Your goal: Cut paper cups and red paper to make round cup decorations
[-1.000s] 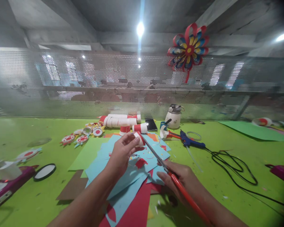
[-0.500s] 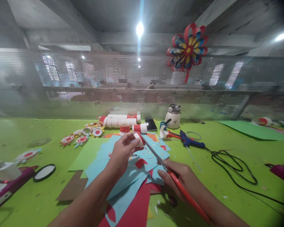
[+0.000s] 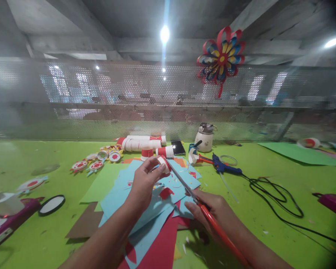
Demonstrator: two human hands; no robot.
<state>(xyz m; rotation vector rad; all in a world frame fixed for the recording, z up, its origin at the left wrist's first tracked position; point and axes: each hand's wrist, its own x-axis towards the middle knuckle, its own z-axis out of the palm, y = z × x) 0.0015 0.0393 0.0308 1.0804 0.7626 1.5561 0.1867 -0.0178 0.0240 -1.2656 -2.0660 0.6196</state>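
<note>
Nearest to you, your right hand (image 3: pixel 212 213) is closed around the red handle of the long red-handled scissors (image 3: pixel 197 203). Their grey blades point up and to the left, and the tip reaches the small red-and-white paper cup (image 3: pixel 164 163). I cannot tell if the blades are apart or together.

Your left hand (image 3: pixel 144 183) holds this cup above the pile of light blue and red paper sheets (image 3: pixel 145 213). The fingers (image 3: pixel 160 170) pinch the cup: the thumb presses from below and the other fingers from above. The cup lies on its side, at the very end of the fingers, and its red rim touches the scissor tip.

To the left on the green desk (image 3: pixel 30 231) lies a round black-rimmed mirror (image 3: pixel 52 204). To the right of the paper pile, a blue hot glue gun (image 3: pixel 225 168) rests on the desk, with its black cable (image 3: pixel 274 198) in loops near it.

Further back stand two more red-and-white paper cups (image 3: pixel 156 152), and behind them lies a row of stacked white cups (image 3: pixel 141 144) on its side. Beside these are a black phone (image 3: pixel 179 148) and a cream-coloured jug with a lid (image 3: pixel 205 137). High on the perforated metal screen (image 3: pixel 100 97) hangs a red, blue and yellow paper flower (image 3: pixel 221 56).
</note>
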